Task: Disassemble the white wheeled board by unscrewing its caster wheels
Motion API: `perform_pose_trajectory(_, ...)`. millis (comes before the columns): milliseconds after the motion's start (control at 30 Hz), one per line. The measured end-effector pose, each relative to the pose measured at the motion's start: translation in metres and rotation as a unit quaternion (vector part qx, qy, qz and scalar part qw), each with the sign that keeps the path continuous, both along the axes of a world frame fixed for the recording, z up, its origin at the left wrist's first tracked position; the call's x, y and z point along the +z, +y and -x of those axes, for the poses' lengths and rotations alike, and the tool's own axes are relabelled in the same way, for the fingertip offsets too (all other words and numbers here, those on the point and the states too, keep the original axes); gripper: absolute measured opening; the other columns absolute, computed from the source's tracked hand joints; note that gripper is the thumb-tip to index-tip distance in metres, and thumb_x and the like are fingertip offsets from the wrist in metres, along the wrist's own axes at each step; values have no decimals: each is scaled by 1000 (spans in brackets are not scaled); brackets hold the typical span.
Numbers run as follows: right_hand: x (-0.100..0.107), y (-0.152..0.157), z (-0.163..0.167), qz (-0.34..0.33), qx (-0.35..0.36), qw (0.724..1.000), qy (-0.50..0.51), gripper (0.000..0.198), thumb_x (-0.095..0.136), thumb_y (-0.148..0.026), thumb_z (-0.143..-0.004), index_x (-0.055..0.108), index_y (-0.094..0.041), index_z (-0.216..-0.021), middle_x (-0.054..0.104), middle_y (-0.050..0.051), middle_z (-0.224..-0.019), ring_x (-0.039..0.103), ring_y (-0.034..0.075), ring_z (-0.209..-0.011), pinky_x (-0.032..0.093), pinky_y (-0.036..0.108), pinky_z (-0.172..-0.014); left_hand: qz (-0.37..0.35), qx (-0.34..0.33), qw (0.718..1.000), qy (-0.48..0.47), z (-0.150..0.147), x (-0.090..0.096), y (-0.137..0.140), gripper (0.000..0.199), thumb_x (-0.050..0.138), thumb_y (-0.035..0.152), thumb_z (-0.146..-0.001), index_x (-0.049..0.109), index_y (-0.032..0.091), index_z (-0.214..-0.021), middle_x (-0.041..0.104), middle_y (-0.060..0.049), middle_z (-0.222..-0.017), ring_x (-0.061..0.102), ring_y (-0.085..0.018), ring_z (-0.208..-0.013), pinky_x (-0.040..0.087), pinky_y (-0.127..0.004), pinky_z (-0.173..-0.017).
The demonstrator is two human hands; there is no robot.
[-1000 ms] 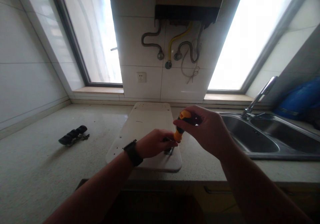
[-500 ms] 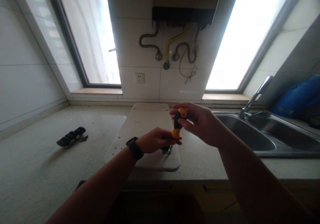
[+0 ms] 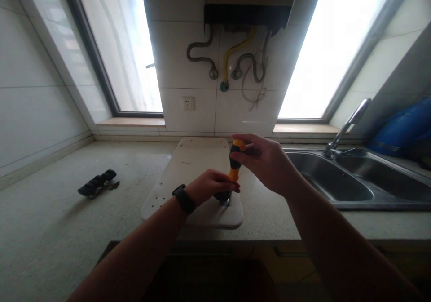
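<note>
My right hand (image 3: pixel 261 156) is closed around the black and orange handle of a screwdriver (image 3: pixel 235 158), which stands nearly upright. My left hand (image 3: pixel 212 184), with a dark watch on its wrist, pinches at the screwdriver's lower orange end. Below these fingers, a dark rounded part with a metal piece (image 3: pixel 222 197) sits on a white board (image 3: pixel 198 156) near its front right corner. The screwdriver's tip is hidden behind the left fingers. Small holes dot the board at its far end and front left.
Several dark, ridged pieces with metal parts (image 3: pixel 97 184) lie in a row on the speckled counter (image 3: pixel 131 169) to the left. A steel double sink (image 3: pixel 332 176) with a tap (image 3: pixel 348 126) is at the right. Pipes (image 3: pixel 202 59) hang on the wall behind.
My right hand and the screwdriver's top have shifted slightly left, and the right fingers sit differently on the handle. The left hand stays at its lower end. The dark part shows more.
</note>
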State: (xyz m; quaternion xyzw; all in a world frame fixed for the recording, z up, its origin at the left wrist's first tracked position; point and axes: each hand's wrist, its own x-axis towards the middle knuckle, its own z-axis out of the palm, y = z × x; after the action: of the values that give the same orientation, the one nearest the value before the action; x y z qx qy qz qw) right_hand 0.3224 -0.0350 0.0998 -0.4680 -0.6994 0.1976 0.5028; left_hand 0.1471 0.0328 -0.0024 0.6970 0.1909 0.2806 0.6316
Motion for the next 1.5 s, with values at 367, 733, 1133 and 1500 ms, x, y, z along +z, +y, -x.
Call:
perform_pose_trajectory(367,1,10,-6,24,146,986,76,38,69,-19,-81,66,-18,-118,74,9,-110,72,20,-100,58,41,-94,-91,10,995,31,5,10,-2,28,74,35,-89,80,15,-108,79,-12,-109,72,-21,-98,53,-36,-94)
perform_pose_trajectory(733,6,-6,1,21,99,993,62,45,80,-28,-76,66,-20,-118,73,4,-96,71,17,-84,60,36,-80,-155,116,980,48,3,9,-15,23,81,35,-82,81,15,-93,80,-8,-91,72,-21,-85,53,-33,-83)
perform_pose_trajectory(1133,8,-8,7,11,27,999,33,42,85,-33,-71,69,-18,-107,65,2,-89,65,15,-74,57,32,-68,-181,191,963,56,-7,-1,-23,34,79,45,-82,64,14,-77,62,-1,-76,55,-14,-69,43,-27,-64)
perform_pose_trajectory(1500,-10,-2,-1,11,195,977,83,42,61,-10,-80,59,-24,-120,68,6,-118,69,21,-113,58,38,-95,-237,63,968,48,7,5,-28,20,65,26,-96,75,17,-110,73,-9,-110,67,-20,-101,50,-33,-92)
